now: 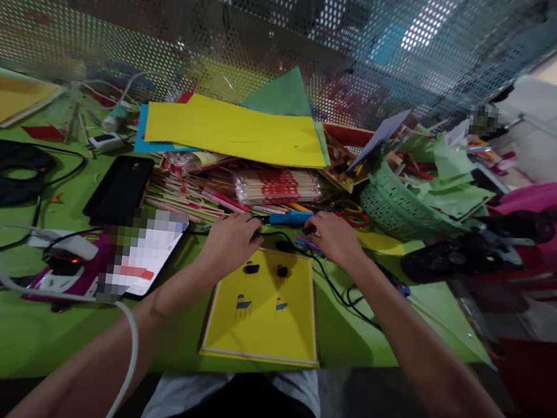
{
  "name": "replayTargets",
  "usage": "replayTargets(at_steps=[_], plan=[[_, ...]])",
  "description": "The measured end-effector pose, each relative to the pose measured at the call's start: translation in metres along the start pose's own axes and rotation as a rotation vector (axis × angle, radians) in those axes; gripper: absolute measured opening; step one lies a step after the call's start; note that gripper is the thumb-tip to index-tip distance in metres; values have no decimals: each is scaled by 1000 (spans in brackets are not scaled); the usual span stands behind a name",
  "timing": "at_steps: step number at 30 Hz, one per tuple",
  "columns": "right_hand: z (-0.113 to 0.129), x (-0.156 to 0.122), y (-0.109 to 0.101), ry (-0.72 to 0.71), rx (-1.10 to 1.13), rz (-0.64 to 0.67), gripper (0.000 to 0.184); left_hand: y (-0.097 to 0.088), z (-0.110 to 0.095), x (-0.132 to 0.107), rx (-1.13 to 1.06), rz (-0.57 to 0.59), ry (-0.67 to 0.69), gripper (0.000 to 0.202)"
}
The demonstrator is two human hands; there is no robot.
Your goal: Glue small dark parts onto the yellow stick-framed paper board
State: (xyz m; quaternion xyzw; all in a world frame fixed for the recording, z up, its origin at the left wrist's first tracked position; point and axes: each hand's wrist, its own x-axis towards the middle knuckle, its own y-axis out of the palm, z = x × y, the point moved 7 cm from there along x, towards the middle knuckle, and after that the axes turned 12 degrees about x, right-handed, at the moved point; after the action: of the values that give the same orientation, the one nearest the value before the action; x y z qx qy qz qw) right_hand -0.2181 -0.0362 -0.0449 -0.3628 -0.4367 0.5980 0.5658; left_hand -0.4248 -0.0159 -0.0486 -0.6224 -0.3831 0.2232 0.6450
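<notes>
A yellow board with small blue and black figures stuck on it lies on the green table in front of me. My left hand rests at the board's far left corner with its fingers curled on a small dark thing I cannot make out. My right hand is at the far right corner, its fingers closed near a blue tool and a black cable; what it holds is hidden.
Yellow, blue and green paper sheets lie on bundles of wooden sticks behind the board. A green basket of paper scraps stands right. A black phone, chargers and a white cable lie left. Perforated metal backs the table.
</notes>
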Motion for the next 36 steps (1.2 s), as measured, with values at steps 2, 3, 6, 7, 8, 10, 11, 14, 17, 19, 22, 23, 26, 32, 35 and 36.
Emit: replayTargets(at_steps=[2, 3, 6, 7, 8, 10, 11, 14, 17, 19, 22, 23, 26, 32, 35, 36], plan=[[-1, -2, 0, 21, 68, -35, 13, -2, 0, -1, -41, -30, -13, 17], [-3, -3, 0, 34, 111, -55, 12, -4, 1, -1, -68, -46, -21, 18], [-7, -5, -1, 80, 285, -123, 14, -6, 2, -1, -202, -90, -38, 20], [-7, -5, -1, 92, 356, -142, 16, -6, 1, 0, -277, -100, -39, 22], [-6, -4, -1, 98, 429, -155, 18, -5, 1, 0, -371, -105, -38, 23], [2, -1, -1, 88, 555, -161, 24, -1, -1, 2, -616, -104, -34, 27], [9, 0, 0, 80, 622, -155, 26, 1, -3, 2, -752, -101, -33, 29], [30, 5, 8, 110, 948, -107, 28, 6, -4, 5, -1092, -109, -53, 35], [49, 8, 19, 170, 1247, -78, 28, 7, 1, 7, -1237, -141, -86, 35], [57, 9, 24, 159, 1299, -99, 27, 7, 4, 8, -1289, -149, -87, 34], [62, 8, 31, 145, 1345, -111, 28, 10, 7, 9, -1324, -145, -90, 32], [62, 7, 33, 147, 1358, -106, 29, 12, 8, 9, -1318, -141, -97, 31], [59, 4, 35, 144, 1376, -97, 32, 17, 7, 10, -1277, -103, -104, 28], [50, -1, 34, 93, 1291, -108, 27, 25, 6, 8, -1159, -44, -135, 18], [47, -1, 36, 73, 1198, -117, 23, 27, -1, 6, -1184, -13, -138, 22], [47, -1, 36, 72, 1176, -128, 22, 27, -5, 6, -1205, -4, -127, 26]])
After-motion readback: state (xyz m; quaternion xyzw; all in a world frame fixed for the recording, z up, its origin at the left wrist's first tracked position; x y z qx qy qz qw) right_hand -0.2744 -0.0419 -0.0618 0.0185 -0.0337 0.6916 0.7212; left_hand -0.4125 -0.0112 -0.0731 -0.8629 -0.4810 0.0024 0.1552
